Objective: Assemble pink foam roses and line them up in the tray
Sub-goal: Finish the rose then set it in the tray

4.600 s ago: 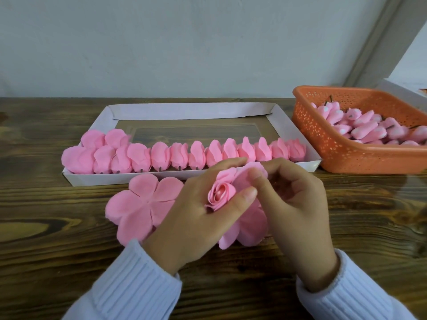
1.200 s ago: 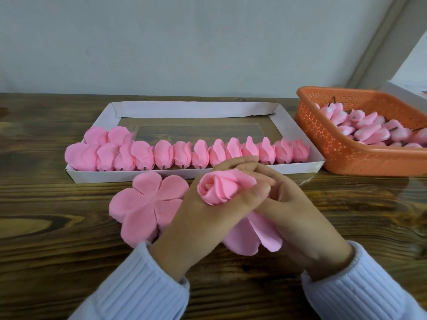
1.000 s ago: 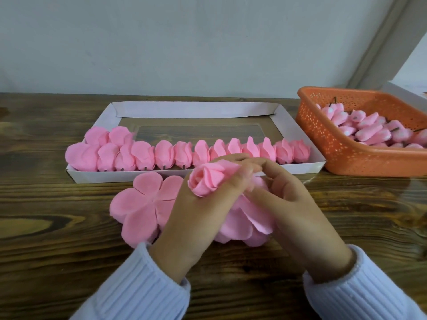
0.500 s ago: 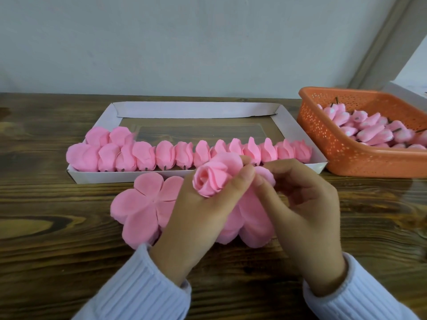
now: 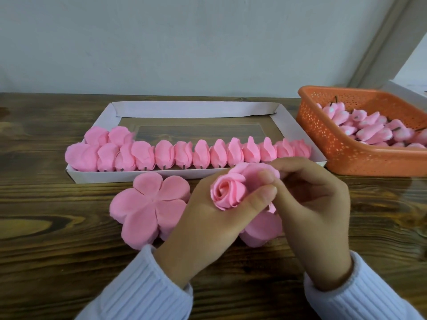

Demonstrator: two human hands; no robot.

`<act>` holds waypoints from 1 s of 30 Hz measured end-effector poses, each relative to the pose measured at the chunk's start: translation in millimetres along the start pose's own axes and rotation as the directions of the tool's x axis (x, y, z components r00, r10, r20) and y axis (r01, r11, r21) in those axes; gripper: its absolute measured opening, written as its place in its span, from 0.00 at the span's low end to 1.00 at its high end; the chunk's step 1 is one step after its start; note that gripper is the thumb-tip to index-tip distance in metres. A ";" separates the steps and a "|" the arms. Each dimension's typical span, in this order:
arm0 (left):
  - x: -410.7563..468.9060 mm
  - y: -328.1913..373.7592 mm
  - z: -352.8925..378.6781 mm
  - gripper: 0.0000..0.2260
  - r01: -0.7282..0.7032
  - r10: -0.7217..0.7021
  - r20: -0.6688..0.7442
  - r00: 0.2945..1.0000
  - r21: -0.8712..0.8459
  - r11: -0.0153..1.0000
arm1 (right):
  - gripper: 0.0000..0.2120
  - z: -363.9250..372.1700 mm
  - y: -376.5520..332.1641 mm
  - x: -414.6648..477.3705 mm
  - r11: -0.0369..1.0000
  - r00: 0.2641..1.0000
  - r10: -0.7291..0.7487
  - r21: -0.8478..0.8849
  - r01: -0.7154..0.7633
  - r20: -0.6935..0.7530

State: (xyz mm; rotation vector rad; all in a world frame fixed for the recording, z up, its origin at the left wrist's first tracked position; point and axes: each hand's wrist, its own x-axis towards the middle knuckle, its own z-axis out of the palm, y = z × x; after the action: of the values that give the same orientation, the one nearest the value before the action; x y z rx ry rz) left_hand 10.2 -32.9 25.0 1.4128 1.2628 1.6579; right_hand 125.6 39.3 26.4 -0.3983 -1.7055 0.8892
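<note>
Left grip [image 5: 208,218] clenched round half-built pink foam rose [image 5: 227,192]: bud facing up, long axis running down into palm. Right grip [image 5: 316,209] pinching an outer petal at rose's right edge, touching left thumb. Loose petals [image 5: 261,229] hanging below, between both grips. Held over dark wooden worktop [image 5: 46,250], just in front of white cardboard tray [image 5: 191,109]. Front row of finished pink roses [image 5: 184,155] looks full, so next slot probably behind it: forward and left of rose. Left grip nearer. Flat five-petal pink foam blank [image 5: 150,204] just left.
</note>
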 end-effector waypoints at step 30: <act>2.6 1.0 -3.6 0.18 0.129 -0.133 0.004 0.991 -0.275 0.953 | 0.18 6.0 6.8 -1.5 0.587 0.775 0.421 0.510 -0.629 0.471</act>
State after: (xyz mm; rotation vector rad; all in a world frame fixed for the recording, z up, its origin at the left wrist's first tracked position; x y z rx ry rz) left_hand 6.2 -31.8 27.0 1.1276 1.0603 1.6804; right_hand 119.3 40.6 19.8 -0.3069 -1.4147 2.0191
